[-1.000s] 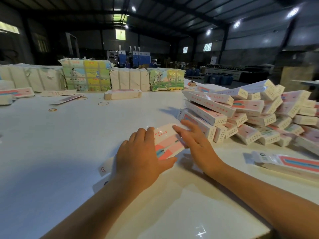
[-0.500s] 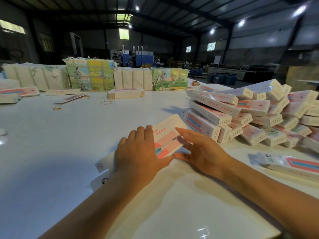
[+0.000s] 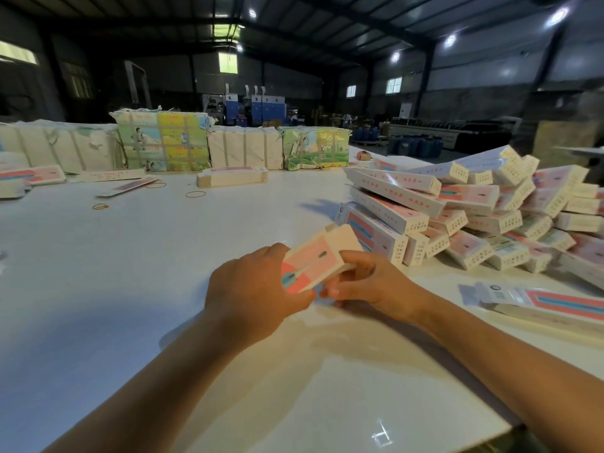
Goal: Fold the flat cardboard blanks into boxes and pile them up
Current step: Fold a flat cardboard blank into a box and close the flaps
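A pink, white and blue cardboard blank (image 3: 313, 261) is raised off the white table (image 3: 163, 256), partly opened into a box shape, its far flap sticking up. My left hand (image 3: 255, 289) grips its near end from the left. My right hand (image 3: 369, 282) holds its right side, fingers curled under and along the edge. The near end of the blank is hidden behind my left hand. A loose pile of folded boxes (image 3: 457, 207) lies just right of my hands. A stack of flat blanks (image 3: 549, 305) rests at the right edge.
Strapped bundles of printed cardboard (image 3: 163, 142) line the table's far side. A short stack of blanks (image 3: 232, 176), loose flat blanks (image 3: 127, 189) and rubber bands (image 3: 195, 193) lie at the back left. The table's near edge runs under my right forearm.
The blank lay flat under both hands a second ago. Now it is lifted and opened up, and both hands have closed round it and drawn closer together.
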Tool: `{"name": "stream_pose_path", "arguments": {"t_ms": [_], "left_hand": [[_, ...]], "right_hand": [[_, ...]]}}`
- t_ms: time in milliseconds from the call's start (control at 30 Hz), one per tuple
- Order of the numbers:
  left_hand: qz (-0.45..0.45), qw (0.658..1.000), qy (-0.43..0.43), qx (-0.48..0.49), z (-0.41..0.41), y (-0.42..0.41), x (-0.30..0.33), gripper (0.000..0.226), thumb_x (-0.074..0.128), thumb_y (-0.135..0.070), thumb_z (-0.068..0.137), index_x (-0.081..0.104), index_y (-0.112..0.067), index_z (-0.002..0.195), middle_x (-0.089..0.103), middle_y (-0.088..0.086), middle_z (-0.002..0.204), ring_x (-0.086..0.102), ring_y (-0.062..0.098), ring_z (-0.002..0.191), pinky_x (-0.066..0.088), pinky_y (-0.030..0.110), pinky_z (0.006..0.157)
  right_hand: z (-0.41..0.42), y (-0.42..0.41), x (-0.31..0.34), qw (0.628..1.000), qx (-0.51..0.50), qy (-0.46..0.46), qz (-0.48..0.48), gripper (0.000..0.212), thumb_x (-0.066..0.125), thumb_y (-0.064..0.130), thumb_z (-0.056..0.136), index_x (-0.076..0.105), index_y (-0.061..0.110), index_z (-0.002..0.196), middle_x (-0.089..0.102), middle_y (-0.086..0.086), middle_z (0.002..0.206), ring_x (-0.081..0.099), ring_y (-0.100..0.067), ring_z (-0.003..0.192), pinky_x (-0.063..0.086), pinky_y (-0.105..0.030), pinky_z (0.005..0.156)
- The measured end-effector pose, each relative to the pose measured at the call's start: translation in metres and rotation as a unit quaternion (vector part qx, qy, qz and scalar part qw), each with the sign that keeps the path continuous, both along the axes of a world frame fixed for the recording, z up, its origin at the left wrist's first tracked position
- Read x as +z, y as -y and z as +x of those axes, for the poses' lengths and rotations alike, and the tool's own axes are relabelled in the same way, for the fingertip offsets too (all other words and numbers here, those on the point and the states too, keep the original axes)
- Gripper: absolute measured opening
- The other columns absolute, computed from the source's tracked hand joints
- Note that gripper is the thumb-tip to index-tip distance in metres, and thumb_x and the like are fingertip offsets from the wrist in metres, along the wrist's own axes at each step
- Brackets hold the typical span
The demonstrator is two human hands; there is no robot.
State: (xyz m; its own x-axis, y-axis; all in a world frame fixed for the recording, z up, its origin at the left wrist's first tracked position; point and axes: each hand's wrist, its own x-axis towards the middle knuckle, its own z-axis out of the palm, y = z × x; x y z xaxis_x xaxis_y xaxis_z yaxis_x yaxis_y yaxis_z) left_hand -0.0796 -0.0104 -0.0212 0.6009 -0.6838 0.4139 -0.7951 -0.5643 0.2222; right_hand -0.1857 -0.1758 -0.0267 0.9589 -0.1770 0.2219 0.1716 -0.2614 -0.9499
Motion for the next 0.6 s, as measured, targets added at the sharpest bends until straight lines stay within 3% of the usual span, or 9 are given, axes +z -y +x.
{"name": "stream_pose_path", "arguments": {"t_ms": [67, 133, 200, 300, 367, 433, 533, 600], "left_hand": [[0.032, 0.999, -0.005, 0.008, 0.000, 0.000, 0.005, 0.065, 0.044, -0.081, 0.068, 0.042, -0.035, 0.113, 0.056, -0.015, 0.104, 0.049, 0.010, 0.078, 0.031, 0.019, 0.056], [0.058, 0.998, -0.028, 0.014, 0.001, 0.001, 0.005, 0.075, 0.032, -0.087, 0.058, 0.040, -0.033, 0.110, 0.056, -0.014, 0.103, 0.050, 0.011, 0.079, 0.035, 0.021, 0.059], [0.060, 0.997, -0.049, 0.025, 0.002, 0.003, 0.001, 0.067, 0.034, -0.086, 0.062, 0.037, -0.033, 0.103, 0.058, -0.011, 0.105, 0.053, 0.012, 0.080, 0.038, 0.024, 0.063], [0.045, 0.996, -0.067, 0.034, 0.003, 0.005, -0.003, 0.069, 0.024, -0.088, 0.060, 0.035, -0.032, 0.098, 0.056, -0.010, 0.097, 0.055, 0.013, 0.081, 0.038, 0.024, 0.062], [0.029, 0.996, -0.070, 0.037, 0.006, 0.003, -0.004, 0.071, 0.022, -0.088, 0.055, 0.036, -0.031, 0.096, 0.053, -0.011, 0.092, 0.054, 0.013, 0.078, 0.035, 0.023, 0.056], [0.011, 0.997, -0.053, 0.056, 0.011, 0.000, -0.002, 0.065, 0.033, -0.087, 0.063, 0.038, -0.031, 0.096, 0.055, -0.010, 0.093, 0.055, 0.014, 0.077, 0.035, 0.025, 0.056], [0.006, 0.996, -0.013, 0.083, 0.013, -0.001, -0.002, 0.061, 0.041, -0.084, 0.066, 0.038, -0.031, 0.097, 0.060, -0.009, 0.099, 0.058, 0.017, 0.080, 0.042, 0.028, 0.063], [0.008, 0.997, -0.003, 0.078, 0.011, 0.002, -0.002, 0.061, 0.040, -0.085, 0.066, 0.037, -0.031, 0.097, 0.059, -0.009, 0.100, 0.057, 0.015, 0.078, 0.042, 0.028, 0.063]], "right_hand": [[0.001, -0.001, -0.001, 0.999, -0.034, 0.001, -0.008, 0.016, 0.063, -0.001, 0.083, 0.070, 0.013, 0.083, 0.068, -0.010, 0.075, 0.060, -0.017, 0.069, 0.050, -0.030, 0.067], [0.004, -0.001, -0.002, 0.997, -0.071, 0.009, -0.013, 0.025, 0.064, 0.004, 0.084, 0.068, 0.018, 0.063, 0.065, -0.009, 0.067, 0.057, -0.015, 0.062, 0.047, -0.029, 0.063], [0.006, -0.002, -0.003, 0.996, -0.091, 0.019, -0.008, 0.032, 0.066, 0.006, 0.083, 0.065, 0.019, 0.055, 0.061, -0.009, 0.063, 0.054, -0.014, 0.059, 0.045, -0.027, 0.058], [0.007, -0.002, -0.004, 0.993, -0.113, 0.030, -0.023, 0.029, 0.068, 0.008, 0.083, 0.070, 0.026, 0.060, 0.062, 0.006, 0.058, 0.058, -0.011, 0.057, 0.045, -0.024, 0.052], [0.008, -0.001, -0.005, 0.986, -0.157, 0.060, -0.011, 0.015, 0.069, 0.008, 0.082, 0.069, 0.022, 0.078, 0.064, 0.002, 0.068, 0.058, -0.013, 0.055, 0.046, -0.026, 0.048], [0.009, 0.004, -0.004, 0.963, -0.246, 0.109, 0.016, 0.017, 0.069, 0.008, 0.082, 0.060, 0.017, 0.094, 0.062, -0.004, 0.080, 0.056, -0.012, 0.054, 0.045, -0.025, 0.047], [0.005, 0.008, -0.001, 0.927, -0.333, 0.171, -0.002, 0.013, 0.065, 0.008, 0.086, 0.061, 0.020, 0.088, 0.060, -0.003, 0.076, 0.051, -0.005, 0.051, 0.044, -0.020, 0.046], [0.005, 0.004, -0.003, 0.936, -0.309, 0.157, -0.052, 0.017, 0.063, 0.007, 0.087, 0.068, 0.022, 0.078, 0.063, 0.001, 0.073, 0.051, -0.003, 0.051, 0.044, -0.018, 0.048]]}}
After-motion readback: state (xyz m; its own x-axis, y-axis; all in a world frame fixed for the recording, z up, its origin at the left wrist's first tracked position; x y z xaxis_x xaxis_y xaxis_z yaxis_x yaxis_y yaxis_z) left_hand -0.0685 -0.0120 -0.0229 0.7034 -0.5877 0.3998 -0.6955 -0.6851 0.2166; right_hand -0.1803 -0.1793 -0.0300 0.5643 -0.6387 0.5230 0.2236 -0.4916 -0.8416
